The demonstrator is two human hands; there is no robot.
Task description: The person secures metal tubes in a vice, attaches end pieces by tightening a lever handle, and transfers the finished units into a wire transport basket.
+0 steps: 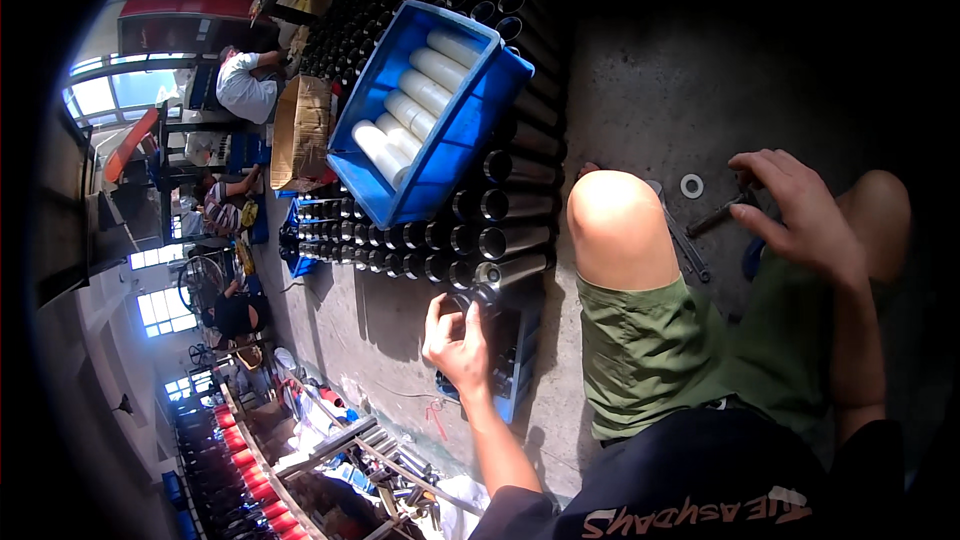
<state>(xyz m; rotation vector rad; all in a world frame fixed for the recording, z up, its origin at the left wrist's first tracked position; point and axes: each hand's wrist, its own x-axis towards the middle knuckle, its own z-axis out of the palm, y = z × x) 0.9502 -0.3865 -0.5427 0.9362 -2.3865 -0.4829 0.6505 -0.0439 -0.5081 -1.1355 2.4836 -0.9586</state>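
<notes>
My left hand [458,345] is closed, thumb and fingers pinching a dark round cap [484,296] at the near end of the stacked tubes. Just beyond that cap a shiny tube [513,270] lies with its open end toward my hand. On the right, my right hand [800,215] is curled with thumb and fingers on a short dark metal rod [712,219], held low between my knees. Beside the rod, a long metal tool [686,245] lies on the floor. A pale flat ring [691,186] rests on the floor near my knee.
A blue crate [505,90] with several white cylinders [410,100] sits on rows of dark tubes [515,205]. Next to it stands a cardboard box [300,135]. A blue bin [520,370] is beside my left forearm. Several people sit working at the far left.
</notes>
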